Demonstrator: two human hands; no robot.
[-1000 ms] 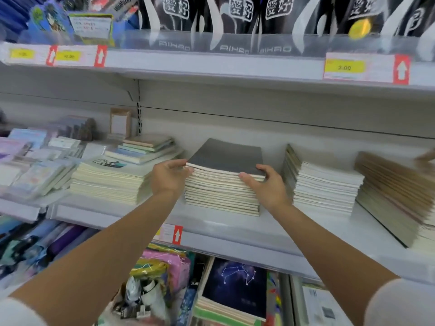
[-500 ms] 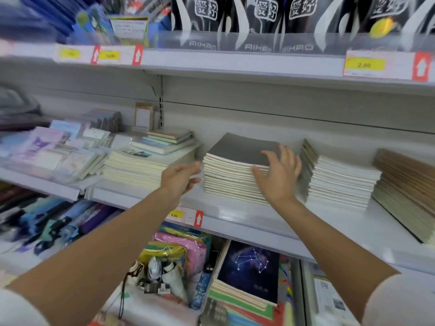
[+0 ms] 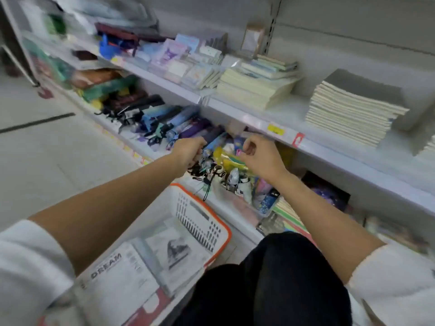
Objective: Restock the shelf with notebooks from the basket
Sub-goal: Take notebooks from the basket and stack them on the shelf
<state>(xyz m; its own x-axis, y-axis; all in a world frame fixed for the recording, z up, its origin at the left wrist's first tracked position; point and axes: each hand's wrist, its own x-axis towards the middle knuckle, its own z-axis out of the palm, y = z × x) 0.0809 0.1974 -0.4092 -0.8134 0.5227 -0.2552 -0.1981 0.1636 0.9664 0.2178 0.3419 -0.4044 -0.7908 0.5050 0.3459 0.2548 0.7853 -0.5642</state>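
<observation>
Nearest, the white basket [image 3: 197, 220] with the orange rim holds the notebooks [image 3: 117, 274], lying flat well below both hands. Above its far edge the left hand [image 3: 188, 151] curls its fingers under, hidden by its back, so I cannot tell if they grip anything. The right hand [image 3: 261, 156] is loosely curled and empty. Beyond, a grey-covered notebook stack [image 3: 353, 109] sits on the shelf [image 3: 329, 147].

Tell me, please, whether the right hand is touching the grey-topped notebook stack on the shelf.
Apart. The head view shows the right hand below the shelf edge, with bare shelf between it and the grey-topped notebook stack.
</observation>
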